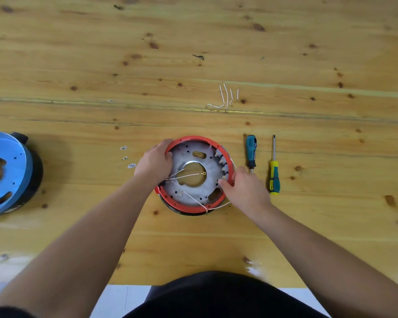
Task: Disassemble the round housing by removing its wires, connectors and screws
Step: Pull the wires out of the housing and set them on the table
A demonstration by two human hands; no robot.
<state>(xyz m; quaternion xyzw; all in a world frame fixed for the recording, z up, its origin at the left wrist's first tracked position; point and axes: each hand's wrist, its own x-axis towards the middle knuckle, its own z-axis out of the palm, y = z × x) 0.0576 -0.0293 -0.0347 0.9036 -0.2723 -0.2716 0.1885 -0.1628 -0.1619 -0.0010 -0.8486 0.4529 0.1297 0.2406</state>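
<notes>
A round housing (194, 157) with a red rim and a grey metal plate lies on the wooden table in front of me. My left hand (154, 164) grips its left rim, thumb over the red edge. My right hand (246, 187) pinches a connector at the low end of a row of connectors (221, 161) along the right rim. Thin white wires (189, 196) cross the plate; one ends in a ring terminal over the centre hole.
Two screwdrivers lie right of the housing: a teal-and-black one (251, 152) and a yellow-and-green one (274, 177). Several removed white wires (225, 99) lie farther back. Small white connectors (126, 157) sit left of the housing. A blue round housing (7, 171) rests at the left edge.
</notes>
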